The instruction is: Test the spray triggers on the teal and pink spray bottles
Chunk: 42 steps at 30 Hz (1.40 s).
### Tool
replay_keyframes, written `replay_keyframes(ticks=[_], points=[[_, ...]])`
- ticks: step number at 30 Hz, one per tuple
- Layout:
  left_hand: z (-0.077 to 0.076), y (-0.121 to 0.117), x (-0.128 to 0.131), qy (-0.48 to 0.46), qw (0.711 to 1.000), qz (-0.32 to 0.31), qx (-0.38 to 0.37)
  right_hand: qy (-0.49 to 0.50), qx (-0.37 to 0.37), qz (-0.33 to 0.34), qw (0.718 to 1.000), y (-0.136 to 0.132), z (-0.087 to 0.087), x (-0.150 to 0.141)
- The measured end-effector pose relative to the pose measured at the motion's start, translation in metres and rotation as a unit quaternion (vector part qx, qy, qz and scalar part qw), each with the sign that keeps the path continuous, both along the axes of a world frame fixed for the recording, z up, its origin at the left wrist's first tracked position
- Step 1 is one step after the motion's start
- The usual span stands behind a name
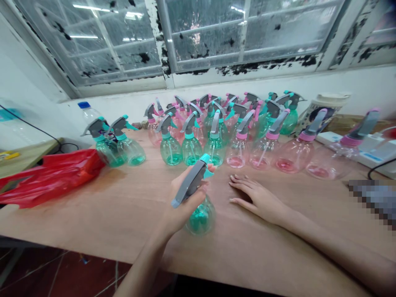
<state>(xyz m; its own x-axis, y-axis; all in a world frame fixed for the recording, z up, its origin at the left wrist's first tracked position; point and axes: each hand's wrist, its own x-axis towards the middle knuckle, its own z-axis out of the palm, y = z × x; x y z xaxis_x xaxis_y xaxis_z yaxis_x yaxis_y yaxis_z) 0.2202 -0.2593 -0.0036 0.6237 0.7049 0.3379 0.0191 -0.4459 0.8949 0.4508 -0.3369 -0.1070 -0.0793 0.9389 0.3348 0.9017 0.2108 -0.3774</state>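
The left grip [183,207] is wrapped round the neck of the green bottle [202,220], roughly upright at near centre, nozzle [204,158] pointing far-right. The right grip [262,201] rests, fingers loosely spread, on the counter [247,255] rightward.

Slim, bare forearms [328,243] and bare hands [262,200], with slender fingers [244,188] and smooth nails [232,200]
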Motion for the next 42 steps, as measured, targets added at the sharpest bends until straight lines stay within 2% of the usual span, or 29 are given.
replay_keyframes(ticks=[14, 22, 27, 30, 38, 42], points=[[0.0043, -0.0030, 0.0025, -0.008, 1.000, -0.001, 0.002, -0.015, -0.017, 0.001, 1.000, -0.0001, 0.0012, 0.0015], [-0.0007, 0.0009, 0.0018, 0.013, 0.999, 0.041, 0.029, -0.017, -0.010, 0.004, 1.000, 0.0001, -0.0028, 0.0036], [-0.0002, -0.0007, 0.0005, -0.017, 1.000, 0.000, -0.017, -0.021, -0.007, 0.006, 1.000, 0.0007, -0.0036, 0.0041], [0.0018, -0.0041, 0.0015, -0.038, 0.999, 0.000, -0.038, -0.028, -0.007, 0.005, 1.000, 0.0008, -0.0031, 0.0041], [0.0009, -0.0062, 0.0030, -0.029, 0.998, 0.039, -0.031, -0.034, -0.011, 0.003, 0.999, 0.0006, -0.0022, 0.0037], [-0.0034, -0.0024, 0.0019, -0.038, 0.999, 0.023, -0.018, -0.028, -0.008, 0.004, 1.000, 0.0006, -0.0038, 0.0042]])
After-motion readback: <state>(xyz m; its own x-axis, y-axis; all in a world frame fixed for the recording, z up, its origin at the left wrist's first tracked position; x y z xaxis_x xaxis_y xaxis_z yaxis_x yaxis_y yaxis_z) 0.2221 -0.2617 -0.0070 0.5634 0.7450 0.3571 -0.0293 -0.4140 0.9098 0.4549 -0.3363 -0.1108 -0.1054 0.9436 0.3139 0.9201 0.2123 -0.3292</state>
